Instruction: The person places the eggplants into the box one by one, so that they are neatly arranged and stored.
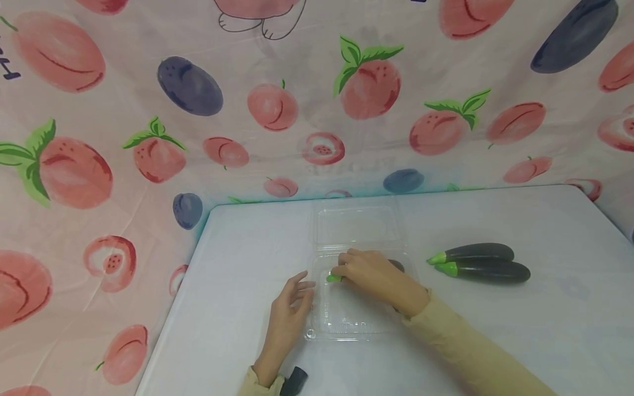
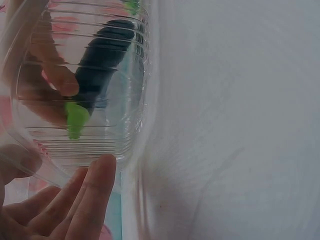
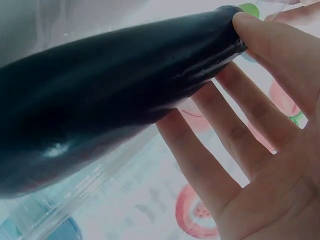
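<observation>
My right hand [image 1: 366, 273] holds a dark eggplant [image 3: 100, 95] with a bright green stem end, thumb near the stem and fingers along its side. This eggplant is over the base of a clear plastic clamshell box [image 1: 342, 329], mostly covered by the hand in the head view. At the box's left side is my left hand [image 1: 289, 308], its fingers fairly straight. In the left wrist view the left fingertips [image 2: 102, 162] are right at the ribbed clear wall, through which the eggplant and the right hand show.
Two more eggplants, one behind [image 1: 480, 252] and one in front [image 1: 487, 271], lie side by side on the white table [image 1: 545, 341] to the right. The box's clear lid [image 1: 359, 226] lies folded back toward the far edge. A fruit-print cloth [image 1: 297, 60] hangs behind the table.
</observation>
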`<control>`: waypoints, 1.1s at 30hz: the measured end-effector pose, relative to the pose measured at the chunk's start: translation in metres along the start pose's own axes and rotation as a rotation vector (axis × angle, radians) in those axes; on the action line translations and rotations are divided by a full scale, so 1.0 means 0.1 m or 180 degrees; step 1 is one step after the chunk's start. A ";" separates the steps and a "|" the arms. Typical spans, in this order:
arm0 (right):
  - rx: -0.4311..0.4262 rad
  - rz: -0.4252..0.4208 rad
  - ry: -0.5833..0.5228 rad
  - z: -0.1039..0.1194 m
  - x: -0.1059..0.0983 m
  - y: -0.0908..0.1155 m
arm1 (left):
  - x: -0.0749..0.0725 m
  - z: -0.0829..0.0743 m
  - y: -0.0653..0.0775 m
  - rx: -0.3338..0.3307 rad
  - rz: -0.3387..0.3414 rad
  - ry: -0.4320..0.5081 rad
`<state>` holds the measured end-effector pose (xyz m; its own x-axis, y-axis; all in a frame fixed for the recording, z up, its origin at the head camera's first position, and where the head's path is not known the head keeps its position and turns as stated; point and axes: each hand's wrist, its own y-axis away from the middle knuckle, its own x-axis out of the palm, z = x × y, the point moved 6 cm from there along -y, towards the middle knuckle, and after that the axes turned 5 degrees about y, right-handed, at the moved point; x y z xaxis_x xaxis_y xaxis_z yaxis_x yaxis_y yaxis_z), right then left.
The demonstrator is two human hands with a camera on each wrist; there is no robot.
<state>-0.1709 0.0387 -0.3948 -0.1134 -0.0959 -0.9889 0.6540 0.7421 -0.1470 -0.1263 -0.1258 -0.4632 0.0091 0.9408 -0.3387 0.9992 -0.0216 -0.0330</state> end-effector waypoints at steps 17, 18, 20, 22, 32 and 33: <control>-0.0006 0.0003 -0.0038 -0.01 0.12 -0.06 | 0.00 -0.01 0.00 -0.0016 -0.0011 -0.0039; -0.0015 0.0010 -0.0024 -0.01 0.13 -0.07 | 0.00 -0.01 0.00 -0.0020 -0.0011 -0.0033; -0.0045 0.0005 0.0009 -0.01 0.14 -0.08 | 0.00 -0.01 0.00 -0.0026 -0.0011 -0.0038; -0.0061 0.0006 0.0045 -0.01 0.15 -0.08 | 0.00 -0.01 0.00 -0.0028 -0.0012 -0.0034; -0.0064 -0.0025 0.0019 0.00 0.17 -0.09 | -0.01 -0.03 0.00 0.0024 -0.0075 -0.0116; -0.0056 -0.0032 0.0008 -0.01 0.18 -0.09 | -0.01 -0.03 0.00 0.0028 -0.0085 -0.0138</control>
<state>-0.1794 0.0305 -0.4107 -0.1219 -0.1017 -0.9873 0.6396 0.7527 -0.1565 -0.1261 -0.1259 -0.4602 -0.0195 0.9256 -0.3781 0.9987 0.0002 -0.0509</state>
